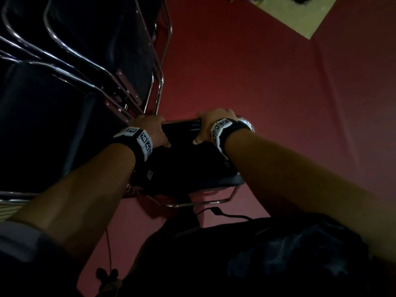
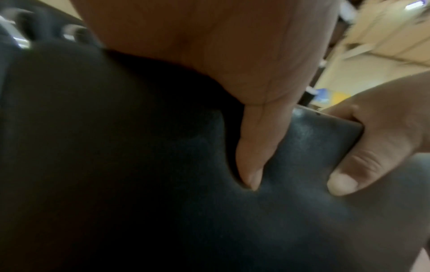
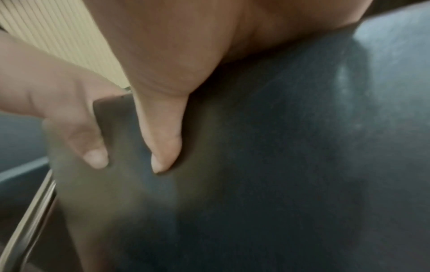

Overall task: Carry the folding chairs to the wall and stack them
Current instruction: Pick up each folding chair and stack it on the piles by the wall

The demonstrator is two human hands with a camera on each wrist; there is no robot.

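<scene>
Two hands, L [image 1: 150, 129] & R [image 1: 211, 125], grip one chair [image 1: 182, 163] by its top edge, thumbs pressed on padding. Approx three more chairs [image 1: 90, 61] just left. Red floor [image 1: 267, 82].

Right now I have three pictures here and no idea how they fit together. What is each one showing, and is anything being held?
No machine here: a person works with bare hands, wearing cameras. The head view looks down along both forearms. The left hand and right hand each take a grip on the top edge of a dark folding chair, above a red floor. More chairs with chrome frames stand to the left. The two wrist views are close-ups: each shows a thumb pressed into the chair's dark padding, with the other hand's thumb nearby.
</scene>
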